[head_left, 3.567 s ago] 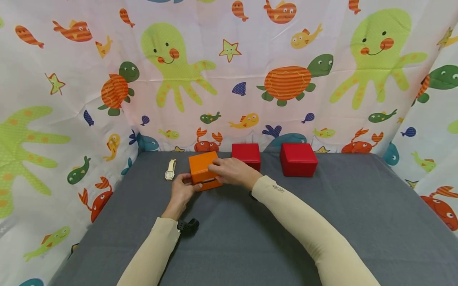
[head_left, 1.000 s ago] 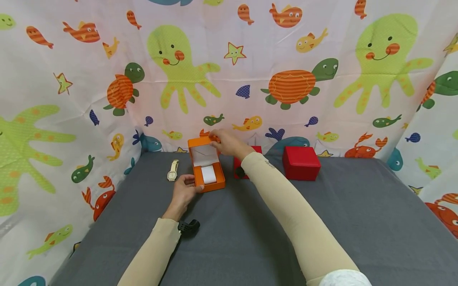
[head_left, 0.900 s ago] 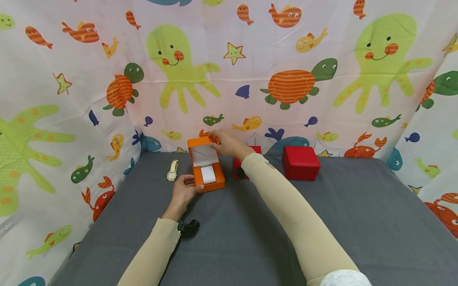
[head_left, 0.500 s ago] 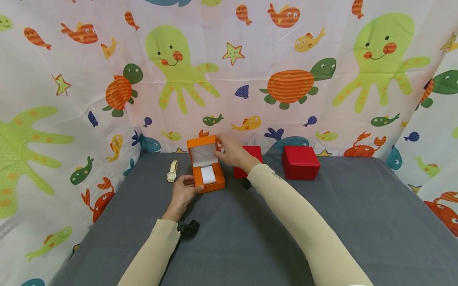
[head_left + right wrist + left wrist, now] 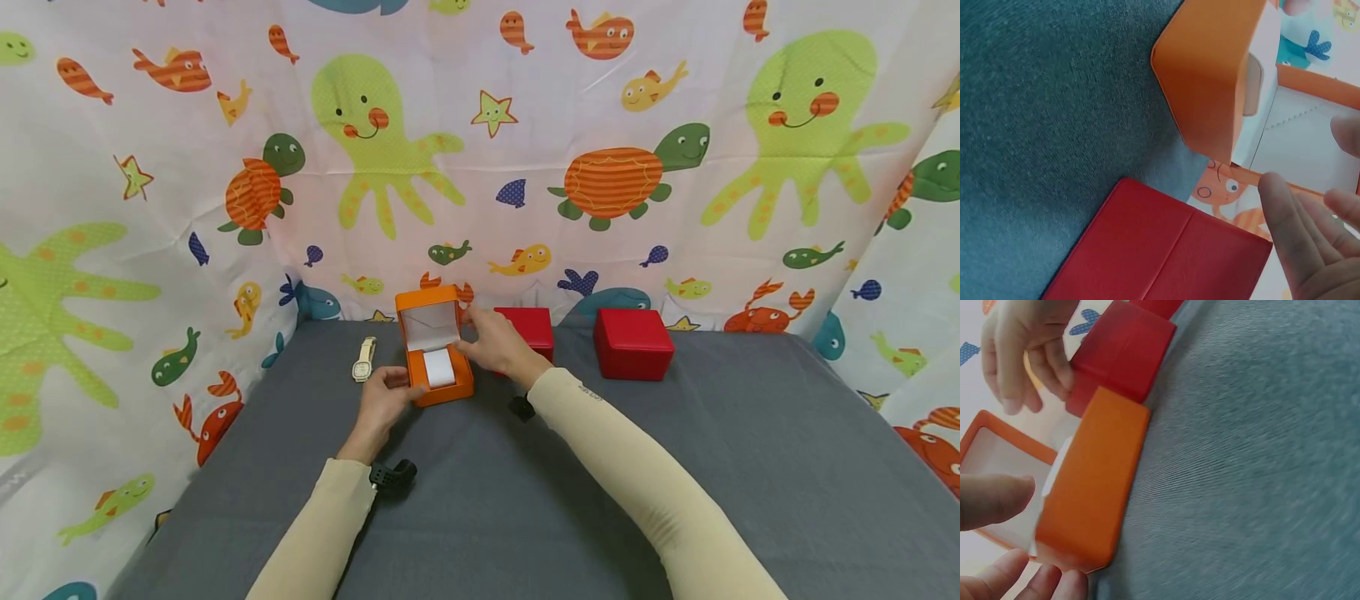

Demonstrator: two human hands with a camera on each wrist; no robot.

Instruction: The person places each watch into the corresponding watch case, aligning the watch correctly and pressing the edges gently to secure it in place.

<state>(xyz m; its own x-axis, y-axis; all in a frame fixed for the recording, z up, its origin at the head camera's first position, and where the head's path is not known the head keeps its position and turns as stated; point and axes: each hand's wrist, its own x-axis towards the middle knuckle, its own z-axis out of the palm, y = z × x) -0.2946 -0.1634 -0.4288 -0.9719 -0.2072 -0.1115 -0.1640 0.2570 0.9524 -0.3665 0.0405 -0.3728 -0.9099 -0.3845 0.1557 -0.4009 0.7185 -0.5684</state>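
Note:
In the head view, an orange watch box stands on the grey cloth with its lid raised. A white cushion sits inside. My left hand is at the box's left side. In the left wrist view, its fingertips are against the box's side, while the thumb stands off the box over its opening. My right hand hovers at the right of the lid with loosely bent fingers, holding nothing. A pale wristwatch lies left of the box.
Two red boxes stand to the right: the nearer one is partly behind my right hand, the other farther right. A patterned curtain hangs behind the cloth-covered table.
The orange box's lid has gone from nearly shut to fully raised. My right hand has come off the lid's top corner and moved down to its right. The left hand has stayed beside the box.

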